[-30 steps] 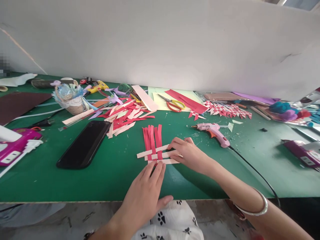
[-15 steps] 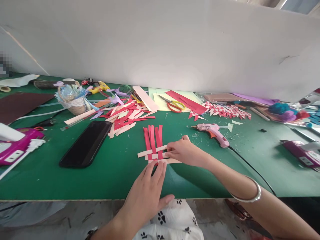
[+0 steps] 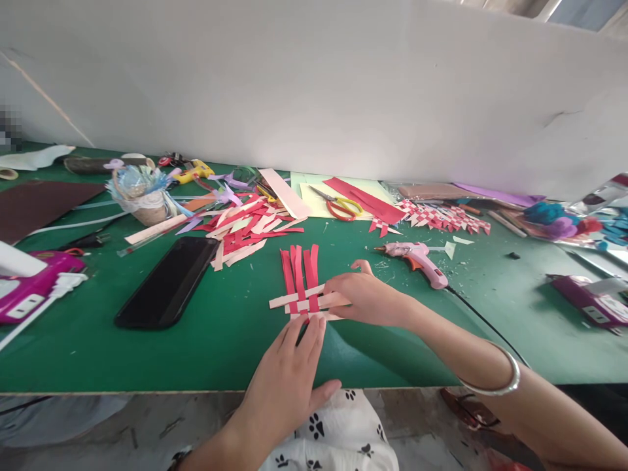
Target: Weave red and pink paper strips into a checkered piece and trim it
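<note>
Red paper strips point(image 3: 313, 268) stand lengthwise on the table, interlaced with several pale pink paper strips point(image 3: 280, 302) laid crosswise. My left hand point(image 3: 287, 376) rests at the near edge of this weave, fingers stretched flat and their tips touching the lowest pale strip. Over the right ends of the crosswise strips is my right hand point(image 3: 366, 297), its fingers bent and closed on a pale strip. One of its fingers sticks up. The hand hides part of the strip ends.
Behind the weave lies a pile of loose strips point(image 3: 250, 226). A black phone point(image 3: 167, 284) is left of it; a pink glue gun point(image 3: 417, 257) with a cord lies right. Scissors point(image 3: 343, 206), pale green sheets point(image 3: 304, 190) and checkered woven pieces point(image 3: 444, 216) sit at the back.
My right hand has shifted slightly along the pale strips, with its fingers lower over their right ends. My left hand stays where it was.
</note>
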A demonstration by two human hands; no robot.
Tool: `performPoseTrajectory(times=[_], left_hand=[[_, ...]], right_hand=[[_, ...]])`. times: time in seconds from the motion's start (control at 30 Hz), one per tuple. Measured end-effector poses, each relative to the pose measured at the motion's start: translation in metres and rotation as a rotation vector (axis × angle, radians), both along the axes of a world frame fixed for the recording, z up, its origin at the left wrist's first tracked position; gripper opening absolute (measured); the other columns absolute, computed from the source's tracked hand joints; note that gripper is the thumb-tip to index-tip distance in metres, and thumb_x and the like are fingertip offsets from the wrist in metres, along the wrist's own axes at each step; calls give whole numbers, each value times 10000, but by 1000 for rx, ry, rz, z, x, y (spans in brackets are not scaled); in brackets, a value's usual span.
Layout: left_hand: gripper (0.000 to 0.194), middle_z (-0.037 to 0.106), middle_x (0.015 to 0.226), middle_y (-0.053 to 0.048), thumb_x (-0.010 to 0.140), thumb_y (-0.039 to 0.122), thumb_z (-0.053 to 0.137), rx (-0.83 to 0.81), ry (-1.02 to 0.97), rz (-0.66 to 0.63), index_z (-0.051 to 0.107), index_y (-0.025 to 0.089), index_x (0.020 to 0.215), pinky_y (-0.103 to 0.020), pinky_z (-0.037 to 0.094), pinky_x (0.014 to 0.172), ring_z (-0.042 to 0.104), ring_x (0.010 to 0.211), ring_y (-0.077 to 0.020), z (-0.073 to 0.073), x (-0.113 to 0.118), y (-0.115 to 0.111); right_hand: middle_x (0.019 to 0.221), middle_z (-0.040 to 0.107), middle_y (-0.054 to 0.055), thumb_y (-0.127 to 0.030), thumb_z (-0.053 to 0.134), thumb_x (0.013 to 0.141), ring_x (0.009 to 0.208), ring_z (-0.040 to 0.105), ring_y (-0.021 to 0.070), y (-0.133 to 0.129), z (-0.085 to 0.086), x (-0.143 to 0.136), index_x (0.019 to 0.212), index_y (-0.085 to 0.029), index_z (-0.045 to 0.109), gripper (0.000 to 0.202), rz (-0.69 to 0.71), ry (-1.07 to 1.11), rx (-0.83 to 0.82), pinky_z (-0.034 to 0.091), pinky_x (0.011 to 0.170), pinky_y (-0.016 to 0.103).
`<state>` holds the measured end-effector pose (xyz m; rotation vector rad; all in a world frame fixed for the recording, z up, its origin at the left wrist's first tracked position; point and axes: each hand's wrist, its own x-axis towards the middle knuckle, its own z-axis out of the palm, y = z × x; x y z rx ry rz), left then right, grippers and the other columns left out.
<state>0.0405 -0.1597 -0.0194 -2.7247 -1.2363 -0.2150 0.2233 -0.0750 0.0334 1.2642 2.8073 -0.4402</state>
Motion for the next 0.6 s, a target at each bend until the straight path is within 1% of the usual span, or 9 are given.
performPoseTrajectory(times=[0.1, 0.2, 0.23, 0.3, 0.33, 0.4, 0.47, 0.5, 0.6], left_hand=[[657, 493, 1327, -91, 855, 574, 334, 1, -5, -5, 477, 96, 1282, -370, 390, 934, 438, 1171, -282, 0, 0, 0], [650, 490, 1326, -99, 849, 564, 357, -11, -27, 0, 459, 101, 1293, -377, 380, 943, 432, 1174, -279, -1, 0, -1], [645, 493, 1322, -98, 852, 563, 354, -17, -40, 3, 456, 105, 1294, -379, 378, 945, 432, 1173, -277, -1, 0, -1], [637, 499, 1314, -96, 856, 561, 346, -31, -62, 7, 453, 113, 1295, -381, 379, 946, 433, 1170, -276, -2, 0, -1], [633, 499, 1312, -98, 857, 559, 347, -37, -67, 5, 450, 115, 1297, -384, 380, 944, 435, 1166, -278, -2, 0, -1], [628, 498, 1310, -107, 858, 547, 357, -44, -75, -1, 439, 112, 1302, -388, 387, 935, 436, 1161, -283, -2, 0, -1], [624, 496, 1311, -110, 859, 537, 366, -48, -88, 0, 423, 111, 1311, -386, 393, 930, 434, 1163, -283, -3, -1, -1], [622, 495, 1311, -110, 859, 531, 369, -48, -95, 0, 416, 111, 1315, -386, 395, 929, 432, 1166, -283, -3, -1, -1], [622, 490, 1315, -114, 855, 511, 390, -52, -102, -1, 402, 99, 1321, -387, 398, 930, 433, 1167, -285, -3, -1, -2]], right_hand=[[632, 578, -7, -562, 346, 866, 575, 506, 131, 4, 0, 0, 898, -236, 635, 437, 12, 7, -66, 308, 620, 283], [580, 543, 3, -606, 391, 825, 540, 482, 137, 13, 1, -3, 776, -210, 629, 465, 43, -18, -70, 292, 541, 269], [573, 537, 9, -581, 413, 826, 531, 475, 140, 16, 1, -4, 721, -202, 617, 443, 61, -36, -73, 283, 521, 269], [574, 541, 18, -461, 407, 867, 516, 466, 139, 23, 4, -8, 641, -193, 573, 388, 53, -64, -130, 276, 499, 269], [578, 549, 17, -383, 387, 883, 510, 465, 135, 26, 5, -10, 629, -192, 552, 358, 32, -68, -198, 280, 493, 267], [573, 556, 3, -271, 382, 869, 495, 462, 123, 30, 9, -15, 629, -193, 520, 288, -20, -71, -365, 288, 486, 261], [549, 532, -12, -241, 430, 825, 479, 440, 113, 32, 13, -18, 615, -192, 489, 224, -34, -89, -476, 274, 469, 257], [557, 524, -15, -240, 463, 802, 484, 430, 110, 32, 14, -19, 615, -191, 479, 194, -26, -91, -481, 264, 462, 254], [641, 526, -13, -237, 547, 739, 536, 426, 109, 32, 16, -18, 652, -190, 475, 122, 5, -85, -406, 249, 455, 239]])
